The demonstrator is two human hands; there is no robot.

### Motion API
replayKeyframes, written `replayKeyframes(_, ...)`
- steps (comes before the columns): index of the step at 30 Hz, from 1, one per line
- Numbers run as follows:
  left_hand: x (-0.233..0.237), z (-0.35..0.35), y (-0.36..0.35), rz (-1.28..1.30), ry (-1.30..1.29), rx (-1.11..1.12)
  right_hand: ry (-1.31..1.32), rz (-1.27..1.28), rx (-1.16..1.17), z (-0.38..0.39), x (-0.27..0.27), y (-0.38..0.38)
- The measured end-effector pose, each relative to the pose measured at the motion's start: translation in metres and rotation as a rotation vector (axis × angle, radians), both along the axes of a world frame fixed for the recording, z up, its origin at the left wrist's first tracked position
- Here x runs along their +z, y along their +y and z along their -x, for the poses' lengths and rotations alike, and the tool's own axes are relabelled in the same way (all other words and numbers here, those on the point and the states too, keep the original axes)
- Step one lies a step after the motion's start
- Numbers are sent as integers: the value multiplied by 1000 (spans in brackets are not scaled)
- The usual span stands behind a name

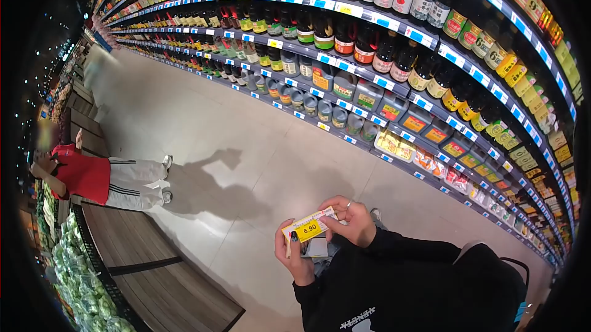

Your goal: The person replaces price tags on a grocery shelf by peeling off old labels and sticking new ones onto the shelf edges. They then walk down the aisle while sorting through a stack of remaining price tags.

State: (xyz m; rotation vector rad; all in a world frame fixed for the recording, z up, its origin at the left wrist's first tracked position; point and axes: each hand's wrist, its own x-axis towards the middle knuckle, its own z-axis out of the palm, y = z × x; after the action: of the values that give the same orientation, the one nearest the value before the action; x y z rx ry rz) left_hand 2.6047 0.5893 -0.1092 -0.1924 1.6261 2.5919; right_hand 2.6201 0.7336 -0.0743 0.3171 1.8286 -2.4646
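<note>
A yellow-and-white price tag point(309, 229) marked 6.90 is held out in front of my black top, at the top of what looks like a small stack. My left hand point(298, 264) grips its left end, thumb on the face; something small and dark shows at that thumb's tip. On the opposite end, my right hand point(354, 221) pinches the tag between thumb and fingers, with a ring on one finger. Below the tag is a pale, flat, rectangular thing point(317, 247) that I cannot make out.
Long shelves point(394, 89) of sauce and vinegar bottles, edged with price labels, run along the right. A person in a red top point(83, 175) stands on the left, beside a wood-panelled stand point(154, 276) with bagged green vegetables point(83, 279). Pale floor point(246, 129) lies between.
</note>
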Motion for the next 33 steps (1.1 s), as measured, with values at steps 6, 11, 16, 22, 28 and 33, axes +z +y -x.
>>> replayKeyframes(6,-9,9,-23,-17,-4,0,-21,-45,-4,10,-1,-22)
replayKeyframes(11,-9,17,-32,-14,-1,66,-18,0,-1,17,-4,-37)
replayKeyframes(16,-7,22,-39,-23,6,89,-31,-55,46,23,-1,-45)
replayKeyframes(22,-8,25,-47,-28,23,90,-6,-66,71,28,-2,-51)
replayKeyframes(28,-13,31,-50,-47,29,84,56,-157,73,32,-3,-54)
replayKeyframes(33,-11,31,-52,-57,2,62,-7,-151,65,34,4,-55)
